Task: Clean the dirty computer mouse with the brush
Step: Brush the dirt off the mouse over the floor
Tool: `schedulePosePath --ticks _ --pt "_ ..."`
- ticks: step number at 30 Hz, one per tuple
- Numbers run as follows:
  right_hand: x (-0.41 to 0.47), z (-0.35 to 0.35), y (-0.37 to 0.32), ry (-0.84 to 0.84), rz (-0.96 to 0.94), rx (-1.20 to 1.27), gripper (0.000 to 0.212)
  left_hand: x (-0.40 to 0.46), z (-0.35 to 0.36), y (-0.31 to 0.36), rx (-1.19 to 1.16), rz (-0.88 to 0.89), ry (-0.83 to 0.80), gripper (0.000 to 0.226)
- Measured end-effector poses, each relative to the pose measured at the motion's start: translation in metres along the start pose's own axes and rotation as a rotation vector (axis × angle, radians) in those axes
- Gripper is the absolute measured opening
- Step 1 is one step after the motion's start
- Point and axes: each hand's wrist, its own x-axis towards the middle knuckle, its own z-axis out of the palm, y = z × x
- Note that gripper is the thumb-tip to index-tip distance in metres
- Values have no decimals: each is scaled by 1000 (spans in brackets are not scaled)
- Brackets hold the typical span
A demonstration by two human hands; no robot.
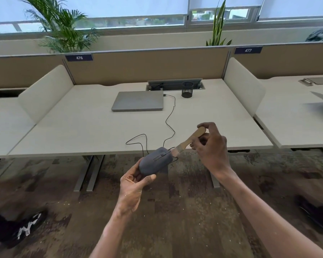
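Note:
A grey, dusty wired computer mouse [155, 161] is held in the air just in front of the desk's near edge, gripped at its rear end by my left hand [133, 185]. My right hand [212, 146] holds a brush [191, 138] by its light wooden handle. The brush slants down to the left, and its pale bristles touch the front right side of the mouse near where the cable leaves it. The black mouse cable [169, 118] loops over the desk to the laptop.
A closed grey laptop [138, 100] lies at the back of the pale desk [82, 123], beside a black mesh pen cup [187, 89] and a cable hatch [175, 83]. Side dividers flank the desk. Dark shoes show on the carpet at lower left [24, 228] and right.

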Motion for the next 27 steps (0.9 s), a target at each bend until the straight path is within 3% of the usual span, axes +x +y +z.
schedulePosePath --ticks 8,17,27 --pt "-36 20 -9 -157 -42 138 38 -1 -2 -1 20 21 23 74" --pt "-18 0 -1 -10 -3 82 39 -8 -6 1 13 5 -4 74" --pt "1 -1 -13 22 -85 -5 39 -14 0 4 42 -10 -44 79"
